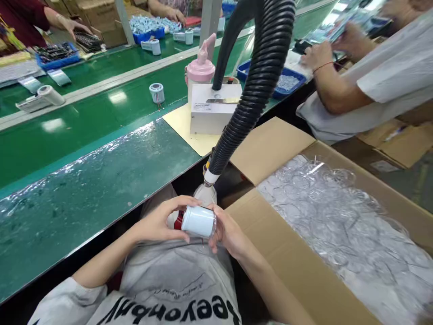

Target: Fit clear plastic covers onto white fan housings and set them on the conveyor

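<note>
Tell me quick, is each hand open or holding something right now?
Left hand: holding the light-blue cylinder, thumb and fingers at one end.
Right hand: holding the same cylinder at its opposite end.

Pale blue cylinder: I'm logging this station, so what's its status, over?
Left hand and right hand both on the pale blue cylinder, toward opposite ends. Cylinder held sideways. Black hose hangs just beyond, not covering it.

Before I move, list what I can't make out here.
In the head view:
Underside of the light-blue cylinder: hidden by its own upper side.
Small print on the white box: too small to read.
Floor of the cardboard box: covered by clear plastic parts; its near end is cut off by the picture's edge.
</note>
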`<state>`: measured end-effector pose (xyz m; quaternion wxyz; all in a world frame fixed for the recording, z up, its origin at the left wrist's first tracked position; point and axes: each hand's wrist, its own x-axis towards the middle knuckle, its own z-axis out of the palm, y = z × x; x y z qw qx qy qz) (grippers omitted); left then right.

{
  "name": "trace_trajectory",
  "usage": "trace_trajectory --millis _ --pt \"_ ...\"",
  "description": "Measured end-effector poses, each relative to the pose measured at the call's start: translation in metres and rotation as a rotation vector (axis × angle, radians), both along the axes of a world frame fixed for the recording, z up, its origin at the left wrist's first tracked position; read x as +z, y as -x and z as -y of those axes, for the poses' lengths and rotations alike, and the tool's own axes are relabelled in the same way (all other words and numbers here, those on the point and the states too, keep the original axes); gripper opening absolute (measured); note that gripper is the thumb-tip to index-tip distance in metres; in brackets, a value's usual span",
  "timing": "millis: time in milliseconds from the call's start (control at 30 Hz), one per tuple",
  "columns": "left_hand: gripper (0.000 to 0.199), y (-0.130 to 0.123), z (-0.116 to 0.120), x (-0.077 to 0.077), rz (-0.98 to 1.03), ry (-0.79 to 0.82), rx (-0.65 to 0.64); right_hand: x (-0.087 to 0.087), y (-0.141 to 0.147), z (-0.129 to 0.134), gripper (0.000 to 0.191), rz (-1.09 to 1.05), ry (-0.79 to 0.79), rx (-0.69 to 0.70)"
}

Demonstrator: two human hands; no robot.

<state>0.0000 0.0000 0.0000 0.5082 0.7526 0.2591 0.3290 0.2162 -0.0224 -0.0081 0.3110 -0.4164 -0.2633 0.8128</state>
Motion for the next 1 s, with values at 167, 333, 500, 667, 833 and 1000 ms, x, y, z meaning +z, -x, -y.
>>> trace_trajectory --millis 167,333,500,667,833,1000 --pt "0.061 0.002 0.008 0.011 -0.103 -0.068 -0.017 0.002 -0.004 0.003 0.07 -0.007 0.083 0.158" --pt "0.064 0.005 0.019 0.022 -0.141 0.148 0.093 -0.001 -0.004 0.01 0.076 0.021 -0.051 0.204" --pt "0.063 0.006 0.025 0.029 -0.103 0.404 0.164 -0.004 -0.011 0.017 0.072 0.147 -0.641 0.114" --pt "0.067 0.006 0.027 0.025 -0.074 0.48 0.149 -0.005 -0.018 0.011 0.065 0.395 -1.326 0.139" --pt "0.075 0.012 0.023 0.022 -0.11 0.335 0.092 -0.007 -0.018 0.011 0.059 0.353 -1.213 0.095" --pt "0.078 0.02 0.021 0.026 -0.16 0.205 -0.028 -0.013 -0.012 0.02 0.056 0.076 -0.714 0.021"
